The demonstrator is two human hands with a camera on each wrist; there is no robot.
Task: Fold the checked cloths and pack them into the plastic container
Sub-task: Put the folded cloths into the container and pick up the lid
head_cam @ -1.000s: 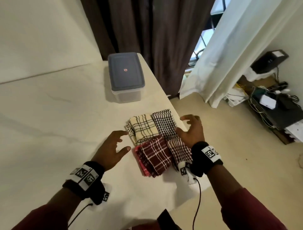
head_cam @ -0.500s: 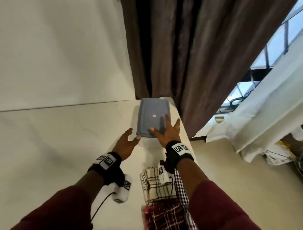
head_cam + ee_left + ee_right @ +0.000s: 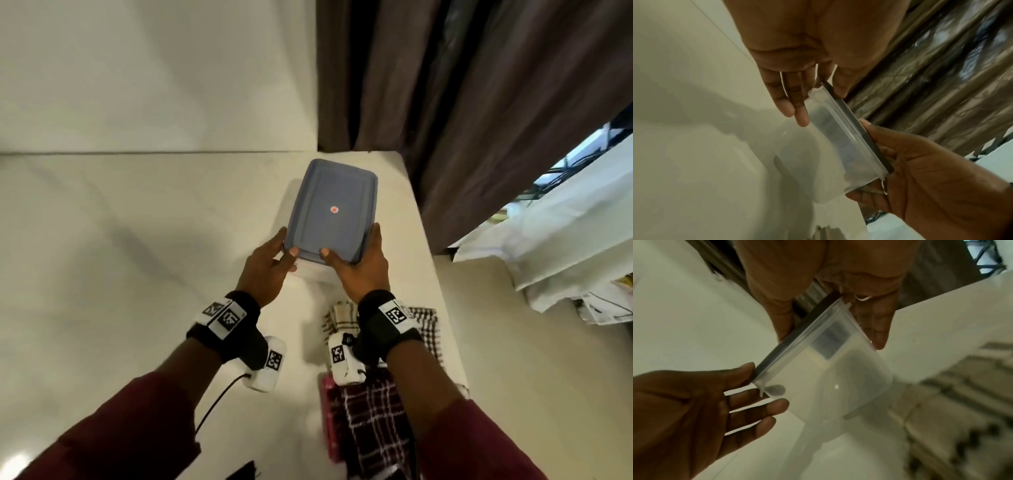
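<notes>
The plastic container [image 3: 332, 212] has a clear body and a grey-blue lid that is on. It sits beyond the cloths near the table's right edge. My left hand [image 3: 279, 253] grips its near left corner, thumb on the lid and fingers [image 3: 793, 104] along the clear wall. My right hand [image 3: 356, 255] grips the near right corner the same way. In the wrist views the container [image 3: 838, 378] looks tilted, its near end off the table. The folded checked cloths lie under my right wrist: cream [image 3: 337, 317], brown check [image 3: 428, 329] and dark red [image 3: 370, 421].
The white table [image 3: 137, 257] stretches left. Its right edge [image 3: 442, 308] drops to the floor just beside the cloths and container. A dark curtain [image 3: 479, 102] hangs behind the far corner, and a white curtain [image 3: 565, 246] at right.
Both hands left the cloths and reached forward to the container. Half a second ago they were just touching it; now each grips a near corner and its near end looks raised.
</notes>
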